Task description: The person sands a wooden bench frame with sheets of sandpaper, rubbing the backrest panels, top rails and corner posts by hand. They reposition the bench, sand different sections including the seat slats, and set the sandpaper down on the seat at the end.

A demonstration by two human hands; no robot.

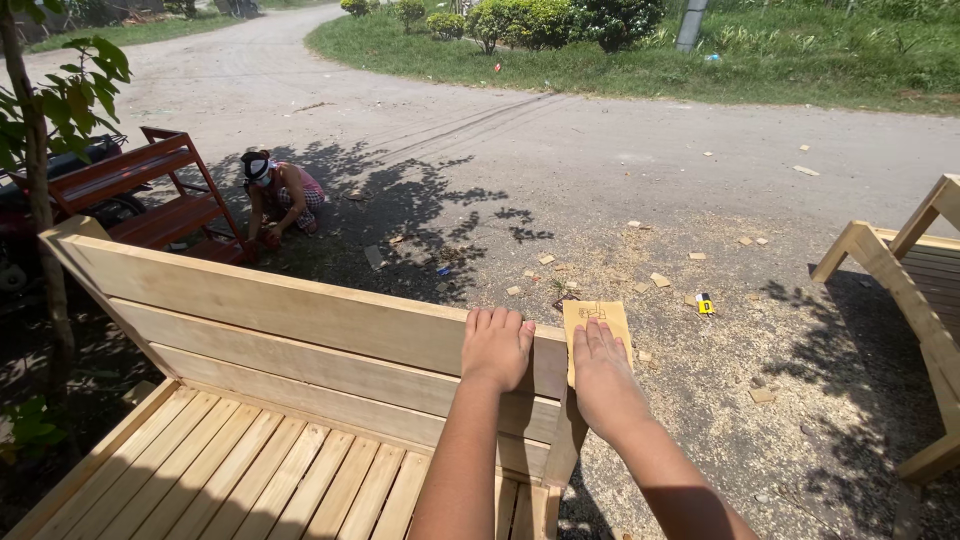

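Right hand [603, 375] fingers flat on sandpaper [594, 325] (bench [300, 310] end).

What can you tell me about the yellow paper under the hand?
The sandpaper sheet is a yellowish-tan rectangle with faint dark print on its back. It lies over the end post of the pale wooden bench, its far edge sticking out past the top. The right hand presses flat on its near half, fingers spread. The left hand rests beside it on the backrest, not touching.
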